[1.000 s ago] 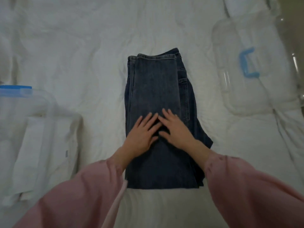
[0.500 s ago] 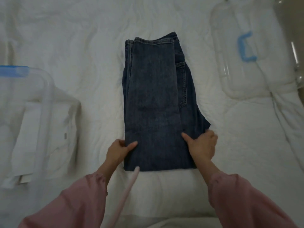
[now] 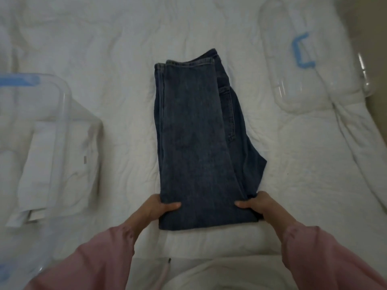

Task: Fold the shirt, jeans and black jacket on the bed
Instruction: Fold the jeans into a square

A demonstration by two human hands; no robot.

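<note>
On white quilted bed (image 3: 125, 49), hands grip folded jeans (image 3: 196, 130).

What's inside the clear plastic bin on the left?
A folded white garment shows through the clear bin. Anything beneath it is covered and cannot be seen.

No text, brand or number can be read anywhere. The small grey tag (image 3: 84, 159) on the folded white garment (image 3: 56, 164) in the clear bin is too blurred to make out.
</note>
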